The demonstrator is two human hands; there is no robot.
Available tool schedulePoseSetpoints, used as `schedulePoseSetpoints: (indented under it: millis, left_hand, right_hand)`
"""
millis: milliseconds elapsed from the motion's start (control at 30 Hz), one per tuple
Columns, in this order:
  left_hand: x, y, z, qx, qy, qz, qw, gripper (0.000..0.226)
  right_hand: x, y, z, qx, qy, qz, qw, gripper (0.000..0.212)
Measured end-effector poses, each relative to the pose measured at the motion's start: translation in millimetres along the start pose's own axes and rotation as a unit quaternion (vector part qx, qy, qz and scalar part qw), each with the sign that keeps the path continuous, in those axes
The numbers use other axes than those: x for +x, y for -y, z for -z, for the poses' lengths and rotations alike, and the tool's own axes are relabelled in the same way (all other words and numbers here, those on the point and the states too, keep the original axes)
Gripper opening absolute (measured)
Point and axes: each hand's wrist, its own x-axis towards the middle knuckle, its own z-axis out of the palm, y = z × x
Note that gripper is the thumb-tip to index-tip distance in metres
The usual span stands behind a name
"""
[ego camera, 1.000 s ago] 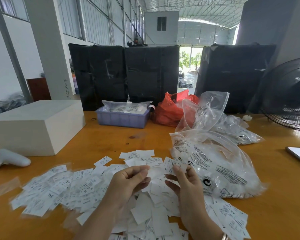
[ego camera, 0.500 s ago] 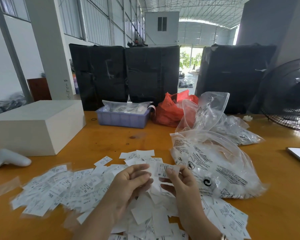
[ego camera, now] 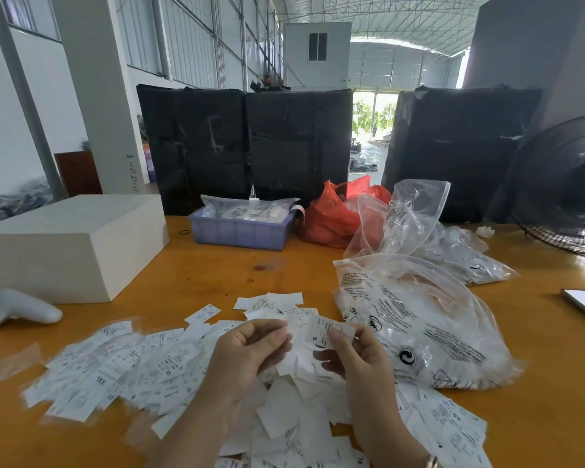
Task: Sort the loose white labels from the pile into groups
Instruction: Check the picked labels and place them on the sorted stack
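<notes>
Both hands are raised just above a wide scatter of loose white paper labels [ego camera: 156, 369] lying on the orange wooden surface [ego camera: 210, 275]. The left hand [ego camera: 247, 356] has its fingers curled, thumb and fingertips pinching a small bunch of white labels [ego camera: 293, 356] that hangs between the two hands. The right hand [ego camera: 358, 356] pinches one printed white label marked "S" [ego camera: 325, 331] between thumb and forefinger, holding it up beside the left hand's bunch. The pile spreads from the left of the surface under both forearms to the near right edge, with printed sides and blank backs mixed.

Just right of the hands lies a large clear plastic bag with black print [ego camera: 429, 336], and a second crumpled clear bag [ego camera: 450, 244] sits behind it. Farther back stand a lilac plastic tray [ego camera: 240, 233] and a red plastic bag [ego camera: 331, 217]. A white rectangular box [ego camera: 71, 244] and a white handheld controller [ego camera: 21, 309] are at the left.
</notes>
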Motion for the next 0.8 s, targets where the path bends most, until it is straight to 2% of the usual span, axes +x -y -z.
schedulePoseSetpoints:
  millis: [133, 333, 700, 800]
  left_hand:
    - [-1.4, 0.4, -0.9, 0.026, 0.007, -0.010, 1.000, 0.015]
    - [-0.4, 1.7, -1.7, 0.044, 0.007, -0.014, 0.999, 0.018]
    - [0.3, 4.2, -0.8, 0.072, 0.008, -0.038, 0.997, 0.023]
    - [0.4, 4.9, -1.0, 0.082, 0.010, -0.047, 0.995, 0.024]
  right_hand:
    - [0.3, 3.6, 1.3, 0.035, -0.021, -0.005, 0.999, 0.008]
    - [-1.8, 3.3, -0.8, 0.007, 0.026, -0.007, 1.000, 0.005]
    - [0.4, 0.2, -0.5, -0.018, 0.017, -0.011, 1.000, 0.007]
    - [0.9, -1.2, -1.0, -0.039, 0.037, -0.005, 0.999, 0.003]
